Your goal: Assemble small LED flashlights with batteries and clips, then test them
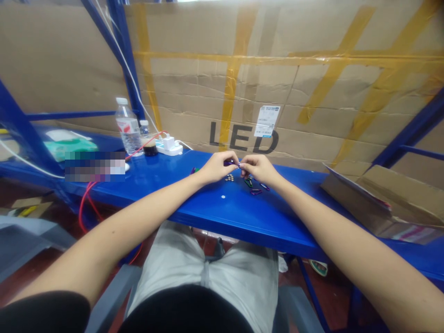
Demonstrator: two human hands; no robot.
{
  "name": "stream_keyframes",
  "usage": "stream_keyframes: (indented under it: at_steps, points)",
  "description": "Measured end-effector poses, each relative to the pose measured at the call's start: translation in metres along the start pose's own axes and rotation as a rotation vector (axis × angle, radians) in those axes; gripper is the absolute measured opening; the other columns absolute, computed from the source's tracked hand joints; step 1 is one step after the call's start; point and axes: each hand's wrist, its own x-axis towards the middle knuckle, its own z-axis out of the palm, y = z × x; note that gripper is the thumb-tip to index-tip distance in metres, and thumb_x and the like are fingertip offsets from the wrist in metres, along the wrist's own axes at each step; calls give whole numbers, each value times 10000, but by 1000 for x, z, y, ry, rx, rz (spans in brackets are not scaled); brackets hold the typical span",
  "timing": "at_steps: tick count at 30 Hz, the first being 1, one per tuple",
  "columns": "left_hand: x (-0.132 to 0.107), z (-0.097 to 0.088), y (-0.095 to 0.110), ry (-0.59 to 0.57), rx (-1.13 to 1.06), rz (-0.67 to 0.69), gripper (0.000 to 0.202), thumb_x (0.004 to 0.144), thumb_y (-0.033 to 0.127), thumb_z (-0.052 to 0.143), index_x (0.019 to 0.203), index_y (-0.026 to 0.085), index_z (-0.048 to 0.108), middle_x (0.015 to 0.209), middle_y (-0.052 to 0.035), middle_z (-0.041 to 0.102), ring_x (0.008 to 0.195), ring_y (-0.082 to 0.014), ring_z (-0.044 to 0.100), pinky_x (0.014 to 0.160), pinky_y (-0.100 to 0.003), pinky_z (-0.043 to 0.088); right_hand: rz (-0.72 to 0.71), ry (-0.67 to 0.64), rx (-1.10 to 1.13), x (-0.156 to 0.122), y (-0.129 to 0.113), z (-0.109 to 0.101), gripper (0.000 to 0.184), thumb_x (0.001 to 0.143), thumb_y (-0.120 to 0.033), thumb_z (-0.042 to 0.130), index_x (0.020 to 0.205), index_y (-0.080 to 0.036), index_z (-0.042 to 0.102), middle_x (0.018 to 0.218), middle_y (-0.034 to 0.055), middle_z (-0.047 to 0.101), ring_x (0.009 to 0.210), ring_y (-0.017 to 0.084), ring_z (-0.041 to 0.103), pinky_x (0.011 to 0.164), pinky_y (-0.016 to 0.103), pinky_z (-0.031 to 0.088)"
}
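Note:
Both my hands meet over the blue shelf (208, 203) in front of me. My left hand (218, 165) is closed, pinching a small purple metal clip (229, 162). My right hand (257, 167) is closed too, its fingertips pressed against the same clip's end; what else it holds is too small to make out. Under the hands lie a few loose clips, purple (255, 191) and green (248, 182), and some tiny silver pieces (229, 177). Another small coloured clip (193, 170) lies left of my left wrist.
A water bottle (127, 126), a smaller dark bottle (148, 141) and a white power strip (169, 145) with a red cable stand at the back left. An open cardboard box (385, 196) sits at the right. A taped cardboard wall marked LED rises behind.

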Motion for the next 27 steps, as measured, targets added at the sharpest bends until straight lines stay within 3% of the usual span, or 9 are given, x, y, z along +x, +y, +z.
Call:
stream_keyframes:
  at_steps: [5,9,13,23,27]
  points:
    - [-1,1,5,49,101,2,146,898,221,542,979,153,643,941,-56,710,855,-172,640,798,-302,491,-16,43,-21,0,-3,1,137,808,-278,610,710,-182,610,589,14,647,506,161,604,535,283,480]
    - [-2,1,7,-36,227,-38,256,965,246,442,958,151,681,920,-71,733,862,-196,663,805,-325,487,-53,66,-85,1,-1,1,111,808,-252,589,725,-185,617,596,8,640,512,159,592,538,283,467]
    - [-2,0,7,-52,232,-27,218,935,223,498,977,164,704,959,-65,757,892,-197,685,812,-315,495,-70,40,-119,1,1,0,134,801,-269,611,696,-185,614,590,8,645,516,156,586,540,281,462]
    - [-1,0,4,-22,120,22,148,883,207,606,944,162,733,947,-61,771,874,-186,697,806,-309,508,54,-59,125,-2,-2,-3,316,729,-424,785,663,-178,598,549,23,648,513,164,633,519,278,521]
    - [-1,1,6,-7,125,35,146,885,209,612,946,160,735,945,-65,769,871,-184,696,799,-310,506,71,-62,216,-1,0,-2,313,703,-403,799,654,-177,588,503,5,610,493,159,617,499,274,509]
